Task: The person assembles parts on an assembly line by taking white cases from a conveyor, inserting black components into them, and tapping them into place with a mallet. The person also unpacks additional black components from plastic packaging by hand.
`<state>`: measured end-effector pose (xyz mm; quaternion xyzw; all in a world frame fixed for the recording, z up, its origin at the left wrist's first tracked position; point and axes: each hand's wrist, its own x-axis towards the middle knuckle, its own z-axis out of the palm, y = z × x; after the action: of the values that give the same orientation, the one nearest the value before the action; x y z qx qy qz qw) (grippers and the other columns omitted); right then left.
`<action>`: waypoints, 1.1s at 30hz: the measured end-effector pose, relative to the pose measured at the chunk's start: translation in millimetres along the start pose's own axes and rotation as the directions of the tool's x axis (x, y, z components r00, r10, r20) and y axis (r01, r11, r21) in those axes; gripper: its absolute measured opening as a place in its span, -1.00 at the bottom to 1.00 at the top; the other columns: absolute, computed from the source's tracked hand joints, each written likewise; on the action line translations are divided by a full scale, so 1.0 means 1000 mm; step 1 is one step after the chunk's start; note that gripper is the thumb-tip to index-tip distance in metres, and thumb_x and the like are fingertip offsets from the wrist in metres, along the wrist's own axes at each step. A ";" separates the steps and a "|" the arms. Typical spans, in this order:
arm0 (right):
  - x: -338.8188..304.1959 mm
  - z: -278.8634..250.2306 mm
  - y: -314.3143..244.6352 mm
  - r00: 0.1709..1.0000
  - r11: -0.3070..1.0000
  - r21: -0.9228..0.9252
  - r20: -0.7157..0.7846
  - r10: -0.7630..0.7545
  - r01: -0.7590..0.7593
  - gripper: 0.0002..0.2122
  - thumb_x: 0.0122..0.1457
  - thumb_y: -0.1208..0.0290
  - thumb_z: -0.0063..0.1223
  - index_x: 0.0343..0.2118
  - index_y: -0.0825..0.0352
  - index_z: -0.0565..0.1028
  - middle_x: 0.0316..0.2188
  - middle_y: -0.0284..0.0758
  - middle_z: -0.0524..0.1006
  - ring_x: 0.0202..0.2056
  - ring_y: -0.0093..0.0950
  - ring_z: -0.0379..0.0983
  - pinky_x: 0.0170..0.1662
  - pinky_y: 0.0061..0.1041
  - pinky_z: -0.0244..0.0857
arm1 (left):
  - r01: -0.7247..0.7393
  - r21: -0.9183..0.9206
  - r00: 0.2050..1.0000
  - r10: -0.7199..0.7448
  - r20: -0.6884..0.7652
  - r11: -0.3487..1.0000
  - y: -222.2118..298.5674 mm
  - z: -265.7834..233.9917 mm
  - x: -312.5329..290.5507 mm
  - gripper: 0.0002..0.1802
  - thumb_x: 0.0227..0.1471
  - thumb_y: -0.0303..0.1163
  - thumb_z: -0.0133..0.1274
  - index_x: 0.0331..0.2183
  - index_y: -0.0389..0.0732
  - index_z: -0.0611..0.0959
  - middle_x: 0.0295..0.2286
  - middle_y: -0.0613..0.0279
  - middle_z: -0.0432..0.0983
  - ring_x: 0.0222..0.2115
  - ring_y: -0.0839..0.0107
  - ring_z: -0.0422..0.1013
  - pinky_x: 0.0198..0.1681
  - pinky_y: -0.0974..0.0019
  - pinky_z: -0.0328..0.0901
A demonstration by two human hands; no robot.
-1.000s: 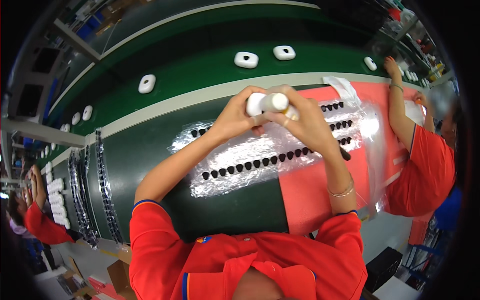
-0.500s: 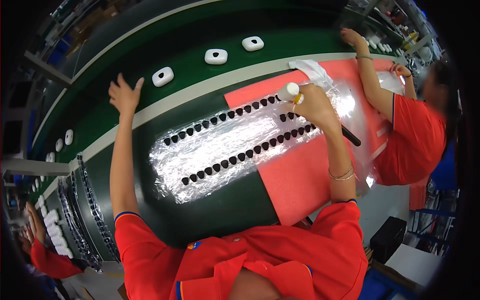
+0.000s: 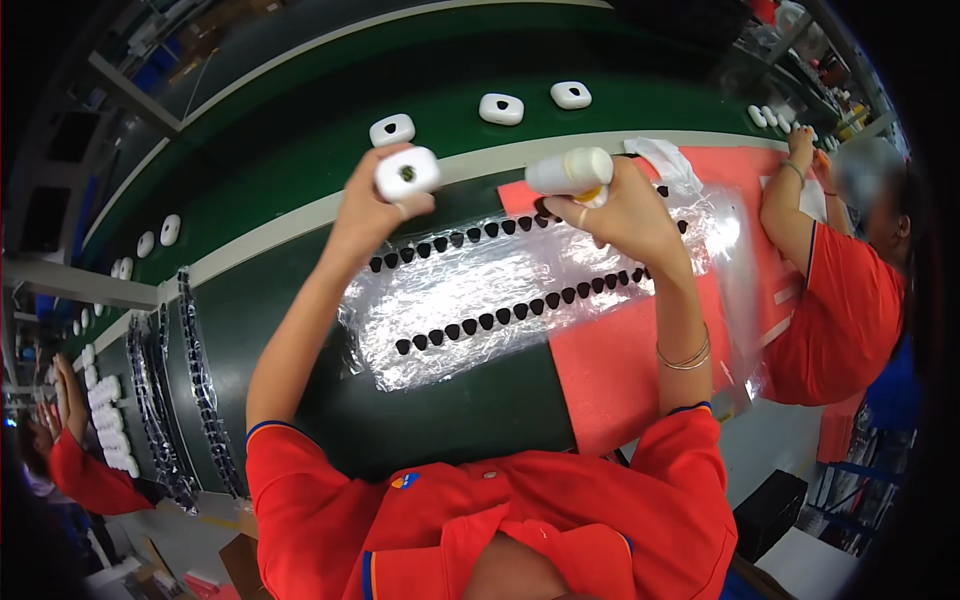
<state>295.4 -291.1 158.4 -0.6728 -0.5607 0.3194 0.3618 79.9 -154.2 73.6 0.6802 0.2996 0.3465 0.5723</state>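
Observation:
My left hand [image 3: 365,212] is closed around a white rounded plastic case [image 3: 408,174] with a dark-green opening in its face, raised over the near edge of the belt. To its right, my right hand [image 3: 632,212] grips a translucent white bottle [image 3: 552,177] with an off-white end. At its fingertips shows a small black cap-like piece [image 3: 541,207]. A bit of yellow shows at its fingers. Below both hands lies a clear plastic sheet [image 3: 470,292] carrying rows of similar black pieces [image 3: 487,322].
White cases [image 3: 501,109] with dark centres stand on the green belt [image 3: 300,150]. A pink foam mat [image 3: 600,385] lies under the sheet's right side. Black strips [image 3: 205,380] in plastic lie at left. Co-workers in red sit at right [image 3: 835,300] and far left [image 3: 90,480].
My left hand has gone from reaching open over the belt to holding a white case, brought right. The bottle has turned more sideways in my right hand. The view has shifted.

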 end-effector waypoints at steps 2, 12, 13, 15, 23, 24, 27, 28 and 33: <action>0.007 0.019 -0.015 1.000 0.997 0.069 -0.001 -0.018 0.018 -0.79 -0.13 0.43 0.13 -0.40 0.40 0.49 -0.62 -0.37 0.47 -0.72 -0.68 0.29 -0.73 -0.71 0.13 | 0.071 -0.089 0.990 -0.060 0.125 0.993 0.015 0.021 -0.015 -0.35 -0.28 -0.67 0.09 -0.07 -0.20 0.26 -0.28 0.17 0.40 -0.27 0.40 0.39 -0.24 0.37 0.33; 0.015 0.060 -0.012 0.988 0.978 0.144 0.023 -0.155 0.150 -0.73 -0.19 0.51 0.12 -0.37 0.48 0.43 -0.41 -0.21 0.42 -0.36 -0.33 0.41 -0.27 -0.43 0.27 | 0.176 -0.219 0.967 -0.127 0.221 0.960 0.033 0.033 -0.040 -0.41 -0.20 -0.69 0.06 -0.09 -0.20 0.24 -0.26 0.13 0.36 -0.31 0.36 0.42 -0.34 0.38 0.40; 0.016 0.060 -0.011 0.984 0.979 0.108 0.028 -0.176 0.172 -0.74 -0.19 0.51 0.12 -0.38 0.49 0.43 -0.39 -0.22 0.41 -0.34 -0.32 0.40 -0.26 -0.43 0.26 | 0.190 -0.219 0.961 -0.136 0.240 0.957 0.035 0.033 -0.039 -0.42 -0.21 -0.69 0.06 -0.10 -0.21 0.24 -0.28 0.14 0.37 -0.33 0.36 0.43 -0.35 0.39 0.40; 0.018 0.060 -0.007 0.980 0.979 0.075 0.036 -0.195 0.192 -0.74 -0.19 0.52 0.12 -0.38 0.51 0.43 -0.37 -0.22 0.40 -0.32 -0.31 0.39 -0.25 -0.44 0.26 | 0.206 -0.220 0.955 -0.147 0.257 0.954 0.034 0.032 -0.038 -0.43 -0.21 -0.68 0.07 -0.11 -0.21 0.25 -0.29 0.14 0.38 -0.34 0.37 0.44 -0.37 0.39 0.40; 0.014 0.066 -0.011 0.949 0.958 -0.034 -0.131 -0.287 0.285 -0.67 -0.15 0.51 0.16 -0.28 0.39 0.34 -0.38 -0.25 0.44 -0.35 -0.46 0.42 -0.29 -0.51 0.30 | 0.168 -0.231 0.960 -0.105 0.260 0.959 0.034 0.026 -0.036 -0.51 -0.14 -0.54 0.06 -0.13 -0.22 0.27 -0.44 0.22 0.41 -0.58 0.49 0.41 -0.60 0.49 0.33; 0.012 0.066 -0.014 0.948 0.957 -0.035 -0.130 -0.290 0.288 -0.67 -0.15 0.51 0.16 -0.28 0.39 0.34 -0.38 -0.25 0.44 -0.35 -0.46 0.42 -0.29 -0.51 0.30 | 0.165 -0.231 0.961 -0.104 0.257 0.959 0.035 0.024 -0.035 -0.51 -0.14 -0.54 0.06 -0.13 -0.22 0.27 -0.44 0.22 0.41 -0.58 0.49 0.41 -0.60 0.49 0.33; 0.005 0.065 -0.022 0.786 0.799 0.045 -0.218 -0.578 0.600 -0.68 -0.07 0.50 0.11 -0.21 0.33 0.34 -0.37 -0.24 0.45 -0.34 -0.45 0.42 -0.33 -0.52 0.31 | 0.217 -0.218 0.958 -0.165 0.235 0.952 0.034 0.019 -0.036 -0.52 -0.15 -0.58 0.06 -0.15 -0.24 0.27 -0.49 0.21 0.39 -0.62 0.52 0.39 -0.61 0.51 0.35; 0.004 0.068 -0.020 0.786 0.798 0.045 -0.217 -0.579 0.601 -0.68 -0.07 0.50 0.11 -0.21 0.33 0.34 -0.37 -0.24 0.45 -0.34 -0.45 0.42 -0.33 -0.52 0.31 | 0.192 -0.254 0.961 -0.128 0.247 0.948 0.032 0.018 -0.036 -0.52 -0.15 -0.57 0.07 -0.14 -0.24 0.27 -0.50 0.21 0.39 -0.63 0.52 0.39 -0.61 0.51 0.34; 0.009 0.075 -0.012 0.927 0.928 -0.003 0.055 -0.371 0.371 -0.70 -0.03 0.41 0.07 -0.23 0.36 0.32 -0.45 -0.18 0.47 -0.38 -0.35 0.42 -0.36 -0.50 0.28 | 0.232 -0.336 0.942 -0.125 0.310 0.913 0.017 0.011 -0.039 -0.51 -0.15 -0.47 0.12 -0.16 -0.23 0.28 -0.52 0.22 0.39 -0.65 0.54 0.37 -0.63 0.51 0.31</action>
<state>228.1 -271.1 128.9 -0.5482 -0.6894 0.2597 0.3960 66.6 -194.4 84.6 0.5726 0.2064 0.2418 0.7557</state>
